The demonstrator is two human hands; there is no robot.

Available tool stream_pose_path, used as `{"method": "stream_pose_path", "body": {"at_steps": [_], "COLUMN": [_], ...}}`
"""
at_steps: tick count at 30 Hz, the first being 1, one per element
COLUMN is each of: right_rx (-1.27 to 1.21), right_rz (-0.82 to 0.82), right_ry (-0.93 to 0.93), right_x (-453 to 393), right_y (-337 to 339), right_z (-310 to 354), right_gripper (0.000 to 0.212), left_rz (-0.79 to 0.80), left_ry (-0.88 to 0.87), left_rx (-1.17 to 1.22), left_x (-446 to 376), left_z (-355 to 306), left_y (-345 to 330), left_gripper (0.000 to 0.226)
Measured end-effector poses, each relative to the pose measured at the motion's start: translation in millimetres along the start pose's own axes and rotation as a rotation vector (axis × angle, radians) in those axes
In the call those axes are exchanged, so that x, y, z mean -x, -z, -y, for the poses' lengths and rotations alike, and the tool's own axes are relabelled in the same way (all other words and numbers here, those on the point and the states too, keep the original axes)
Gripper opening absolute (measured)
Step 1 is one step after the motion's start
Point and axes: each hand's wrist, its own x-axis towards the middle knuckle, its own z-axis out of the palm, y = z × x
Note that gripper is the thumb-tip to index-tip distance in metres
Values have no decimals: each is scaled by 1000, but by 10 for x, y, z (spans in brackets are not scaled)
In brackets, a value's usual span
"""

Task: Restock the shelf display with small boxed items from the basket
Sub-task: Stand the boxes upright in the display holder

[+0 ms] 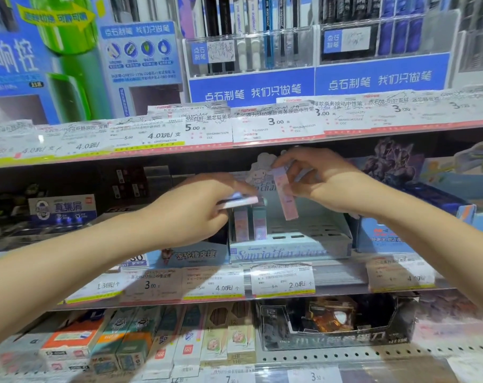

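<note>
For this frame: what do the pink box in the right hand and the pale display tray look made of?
Pink box in the right hand: likely thin printed card with a smooth finish, judging by its flat faces and sharp edges. Display tray: probably printed cardboard, matte, with folded walls and cut slots; blur leaves both open.

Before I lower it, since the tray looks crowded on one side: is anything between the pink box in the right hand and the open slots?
Nothing visible. The pink box in the right hand hangs over bare slots of the display tray; the two standing boxes sit further left.
</note>
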Motion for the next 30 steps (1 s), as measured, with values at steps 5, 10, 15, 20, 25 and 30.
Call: {"method": "stream_pose_path", "body": {"at_steps": [5,10,15,20,25,30], "right_rx": [142,182,194,197,153,138], "right_rz": [-69,-63,-24,-33,-18,2], "right_ry": [-63,-50,-16,-23,-35,-53], "right_x": [-116,-131,-129,-151,-152,-140], "right_y": [-78,-150,-248,-289,-284,-274], "right_z": [-100,-144,-162,-176,-184,-198], "right_gripper": [23,22,19,17,18,20], "left_rz": [232,318,381,392,369,360], "left_ry": [-24,-25,-47,-51,-12,14], "left_rx": [-48,28,61,67,70,4], "left_x": [-42,-42,-45,-57,-79,-100], "left_z": [80,150,153,180,156,126], "left_y": [-8,-3,38,27,42,58], "left_gripper": [73,71,68,67,67,68]}}
